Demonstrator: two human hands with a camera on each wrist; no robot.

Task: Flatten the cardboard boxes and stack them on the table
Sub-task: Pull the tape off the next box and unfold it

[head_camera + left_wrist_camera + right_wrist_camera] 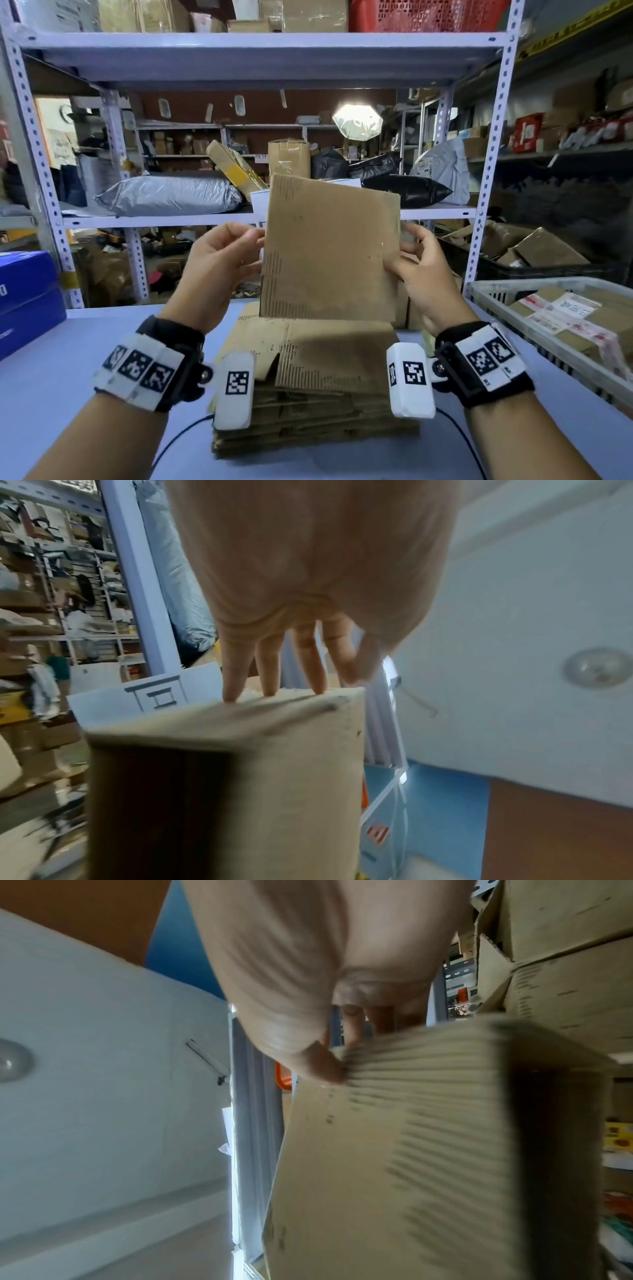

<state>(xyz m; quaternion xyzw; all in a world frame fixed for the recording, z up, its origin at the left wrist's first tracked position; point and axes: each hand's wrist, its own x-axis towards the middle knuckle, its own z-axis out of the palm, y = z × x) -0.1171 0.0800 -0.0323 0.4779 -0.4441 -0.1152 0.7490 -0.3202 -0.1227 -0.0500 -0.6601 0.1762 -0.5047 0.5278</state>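
I hold a worn brown cardboard box [329, 246] upright in the air between both hands, above a stack of flattened cardboard [318, 404] on the light blue table [68, 377]. My left hand [233, 253] lies with straight fingers [270, 664] against the box's [274, 777] left side, and the box's dark hollow inside shows below them. My right hand [414, 263] pinches the right edge: its thumb [322, 1064] presses the front face of the box [411, 1150] and its fingers reach behind. The far side of the box is hidden.
A white plastic crate [513, 284] with taped parcels stands at the right of the table. Blue boxes [27, 301] sit at the left edge. Small brown boxes [407, 308] stand behind the stack. Metal shelving [37, 154] full of parcels rises just beyond the table.
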